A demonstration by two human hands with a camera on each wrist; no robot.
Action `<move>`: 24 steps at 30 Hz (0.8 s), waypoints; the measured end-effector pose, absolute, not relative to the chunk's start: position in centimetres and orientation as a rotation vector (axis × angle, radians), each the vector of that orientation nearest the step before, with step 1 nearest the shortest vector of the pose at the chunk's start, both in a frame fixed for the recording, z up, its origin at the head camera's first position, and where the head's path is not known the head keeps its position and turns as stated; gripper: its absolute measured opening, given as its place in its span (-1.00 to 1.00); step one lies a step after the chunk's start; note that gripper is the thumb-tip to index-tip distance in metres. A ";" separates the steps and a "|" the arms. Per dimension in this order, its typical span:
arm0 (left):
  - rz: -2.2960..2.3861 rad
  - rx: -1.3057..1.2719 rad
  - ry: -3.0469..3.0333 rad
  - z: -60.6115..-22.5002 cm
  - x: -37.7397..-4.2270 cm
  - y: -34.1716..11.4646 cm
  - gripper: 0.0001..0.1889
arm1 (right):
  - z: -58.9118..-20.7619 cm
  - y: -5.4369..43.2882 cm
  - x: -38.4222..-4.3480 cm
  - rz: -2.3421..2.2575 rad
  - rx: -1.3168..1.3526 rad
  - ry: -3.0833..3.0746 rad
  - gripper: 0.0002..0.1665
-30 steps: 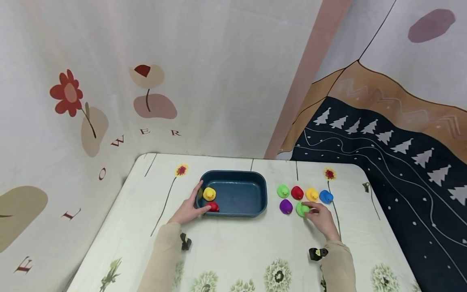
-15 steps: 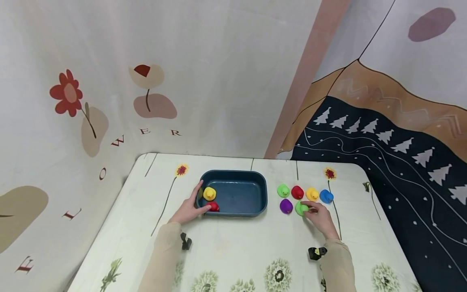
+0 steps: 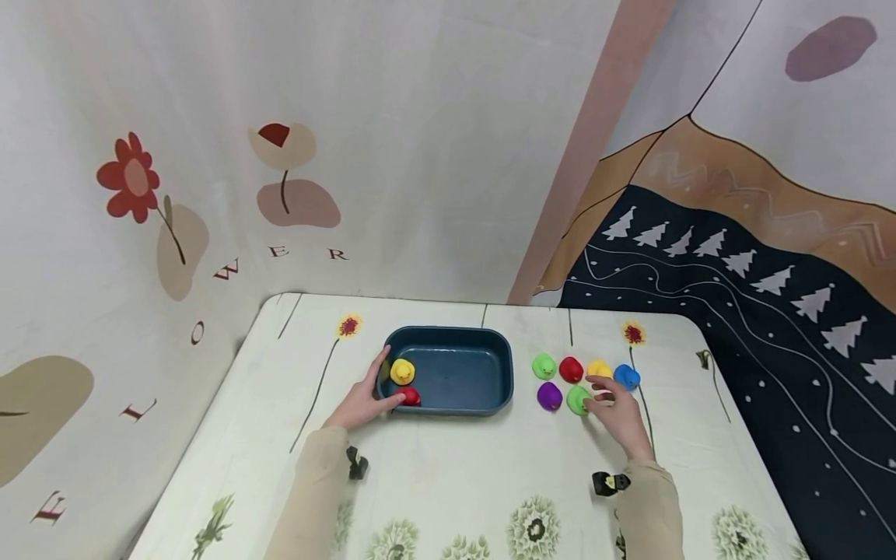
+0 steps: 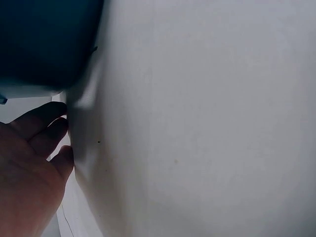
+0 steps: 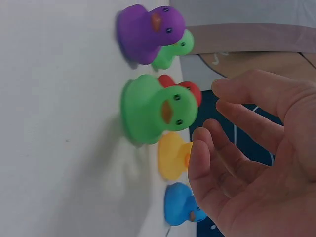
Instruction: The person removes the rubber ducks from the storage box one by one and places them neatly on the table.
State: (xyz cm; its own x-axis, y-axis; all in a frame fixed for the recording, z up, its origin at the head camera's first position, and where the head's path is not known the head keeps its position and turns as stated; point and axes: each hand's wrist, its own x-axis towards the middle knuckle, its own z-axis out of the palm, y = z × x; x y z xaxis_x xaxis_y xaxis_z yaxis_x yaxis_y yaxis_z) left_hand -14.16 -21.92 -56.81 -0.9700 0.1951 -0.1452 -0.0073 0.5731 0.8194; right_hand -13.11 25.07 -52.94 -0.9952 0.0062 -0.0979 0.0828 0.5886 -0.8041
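At the left end of the dark blue tray (image 3: 462, 373), my left hand (image 3: 358, 404) holds the near corner, its thumb over the rim and fingers along the outer wall. In the left wrist view, several of its fingers (image 4: 47, 126) show beside the tray's side (image 4: 44, 44). Inside the tray sit a yellow rubber duck (image 3: 402, 372) and a red one (image 3: 410, 397), partly behind the thumb. My right hand (image 3: 619, 416) hovers by a light green rubber duck (image 3: 577, 400); the right wrist view shows its fingers parted, a gap between them and the duck (image 5: 148, 111).
Around the green duck stand a purple duck (image 3: 549, 397), another green duck (image 3: 544, 366), a red duck (image 3: 571, 369), a yellow-orange duck (image 3: 598, 369) and a blue duck (image 3: 626, 377). A flower-print cloth (image 3: 448, 474) covers the table; printed curtains (image 3: 434, 155) hang behind it.
My right hand has let go of the near green duck, its fingers spreading and drawing back to the right. The duck stays on the table. My left hand and the tray have not moved.
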 end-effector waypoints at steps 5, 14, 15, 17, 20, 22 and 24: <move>1.356 0.170 2.586 -56.9 -14.2 -22.0 0.00 | -52.5 24.7 -13.2 -1.401 0.021 2.771 -0.52; 1.360 0.186 2.583 -56.7 -14.2 -22.0 0.00 | -52.1 23.3 -13.2 -1.485 -0.069 2.769 -0.59; 1.364 0.187 2.581 -56.7 -14.2 -22.0 0.00 | -52.1 23.1 -13.2 -1.490 -0.074 2.770 -0.59; 1.369 0.187 2.581 -56.6 -14.2 -21.9 0.00 | -52.2 22.8 -13.3 -1.495 -0.075 2.766 -0.60; 1.371 0.189 2.581 -56.6 -14.1 -21.9 0.00 | -52.2 22.3 -13.4 -1.520 -0.070 2.746 -0.60; 1.368 0.185 2.584 -56.6 -14.1 -21.9 0.00 | -52.1 22.0 -13.5 -1.534 -0.073 2.729 -0.60; 1.370 0.185 2.582 -56.6 -14.1 -21.9 0.00 | -52.1 21.6 -13.7 -1.537 -0.077 2.719 -0.60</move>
